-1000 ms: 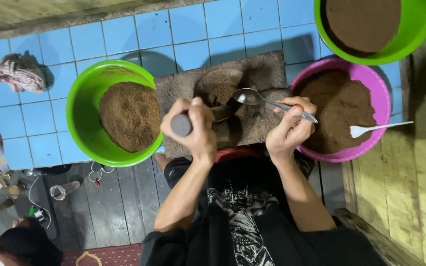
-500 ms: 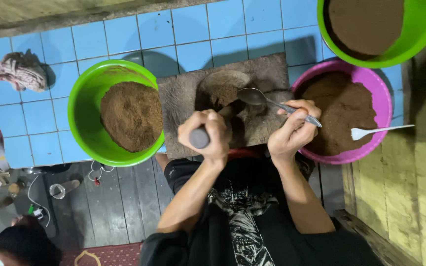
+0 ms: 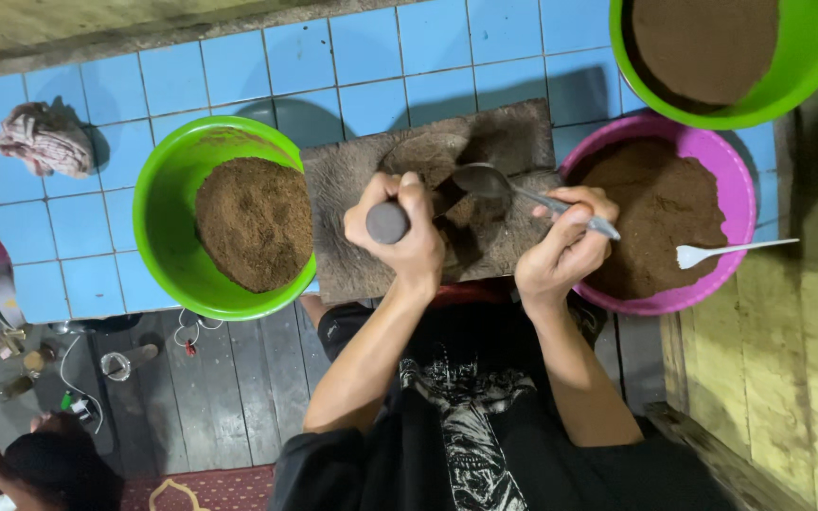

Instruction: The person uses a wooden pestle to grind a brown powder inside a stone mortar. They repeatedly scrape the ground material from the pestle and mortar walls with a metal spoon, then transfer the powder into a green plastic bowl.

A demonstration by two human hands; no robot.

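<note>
My left hand [image 3: 407, 232] grips a grey stone pestle [image 3: 387, 222], pressed onto a flat grey stone grinding slab [image 3: 352, 180] smeared with brown paste. My right hand [image 3: 565, 246] holds a metal spoon [image 3: 485, 180] whose bowl rests over the slab near the pestle. A green bowl [image 3: 168, 199] of brown powder sits left of the slab. A magenta bowl [image 3: 712, 156] of darker brown paste sits to the right, with a white plastic fork [image 3: 731, 251] lying on its rim.
Another green bowl [image 3: 807, 71] of brown powder stands at top right. A crumpled cloth [image 3: 42, 140] lies on the blue tiled surface [image 3: 239, 66] at left. Small bottles and a cable lie on the wooden floor [image 3: 220, 397]; another person's head [image 3: 59, 468] shows at bottom left.
My left hand has slid the pestle to the right and slightly toward me across the slab. The spoon in my right hand has stayed roughly in place.
</note>
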